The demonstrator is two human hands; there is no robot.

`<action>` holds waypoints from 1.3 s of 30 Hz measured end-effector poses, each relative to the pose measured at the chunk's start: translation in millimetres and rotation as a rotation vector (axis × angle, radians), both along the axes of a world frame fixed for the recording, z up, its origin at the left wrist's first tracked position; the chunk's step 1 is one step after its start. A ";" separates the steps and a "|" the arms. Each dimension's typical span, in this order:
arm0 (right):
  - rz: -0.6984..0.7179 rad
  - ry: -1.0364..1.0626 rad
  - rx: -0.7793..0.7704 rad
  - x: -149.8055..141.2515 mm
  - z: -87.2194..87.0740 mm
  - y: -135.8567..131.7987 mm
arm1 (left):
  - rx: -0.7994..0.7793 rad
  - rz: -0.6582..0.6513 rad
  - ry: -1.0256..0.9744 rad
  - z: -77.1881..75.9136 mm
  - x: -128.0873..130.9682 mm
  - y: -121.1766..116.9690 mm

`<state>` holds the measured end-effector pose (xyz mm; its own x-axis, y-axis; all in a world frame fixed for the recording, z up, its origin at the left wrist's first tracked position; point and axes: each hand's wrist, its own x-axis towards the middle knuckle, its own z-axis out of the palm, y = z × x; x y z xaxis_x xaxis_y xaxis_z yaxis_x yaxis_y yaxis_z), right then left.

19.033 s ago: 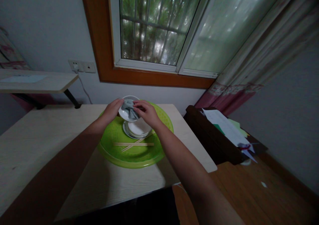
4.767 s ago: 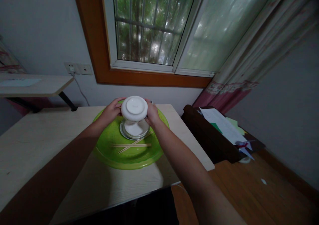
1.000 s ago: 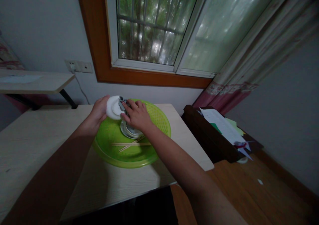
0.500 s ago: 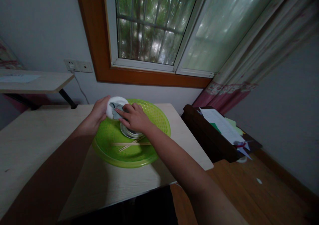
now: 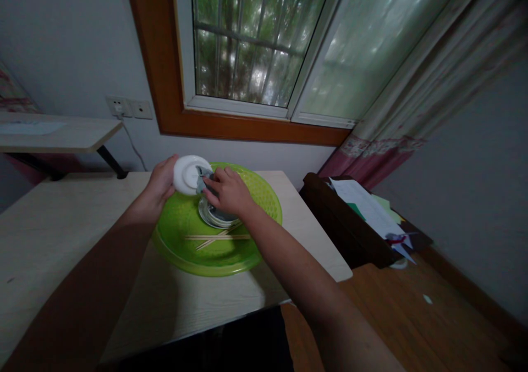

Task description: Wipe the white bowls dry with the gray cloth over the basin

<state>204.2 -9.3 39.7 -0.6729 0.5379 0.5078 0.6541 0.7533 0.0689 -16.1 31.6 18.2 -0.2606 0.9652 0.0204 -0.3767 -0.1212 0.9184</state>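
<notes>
My left hand grips a white bowl by its left edge and holds it tilted, with its round foot facing me. Against the bowl's right side, my right hand presses a grey cloth between its fingers and the bowl. Below them a stack of dishes rests in a green plastic basket, partly covered by my right hand. Pale wooden chopsticks lie crossed in the basket, in front of the dishes.
The basket stands on a light wooden table. A raised shelf is at the left, and a wall socket with a plugged-in cable sits behind. To the right, a dark brown box-like piece bears papers. A window is ahead.
The cloth has slid rightward across the bowl's underside with my right hand, so the round foot now shows. My left hand and the bowl have shifted slightly left and up.
</notes>
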 end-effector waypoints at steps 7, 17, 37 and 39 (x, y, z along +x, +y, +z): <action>0.103 -0.068 -0.060 -4.0 -8.8 1.8 | 0.043 0.010 0.083 -1.2 3.3 -0.6; -0.133 0.026 -0.005 -3.1 -3.1 3.8 | 0.061 0.023 0.080 -0.2 2.9 -1.3; -0.130 0.038 -0.019 -3.4 -6.1 7.1 | 0.074 0.045 0.042 -0.1 4.0 2.5; -0.134 0.057 -0.014 -1.8 -4.5 7.5 | 0.063 0.072 0.054 1.9 3.3 -0.6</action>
<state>202.5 -1.8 35.2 -0.5646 0.6285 0.5350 0.7516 0.6594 0.0186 -12.8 31.1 20.1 -0.3262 0.9404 0.0963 -0.3152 -0.2043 0.9268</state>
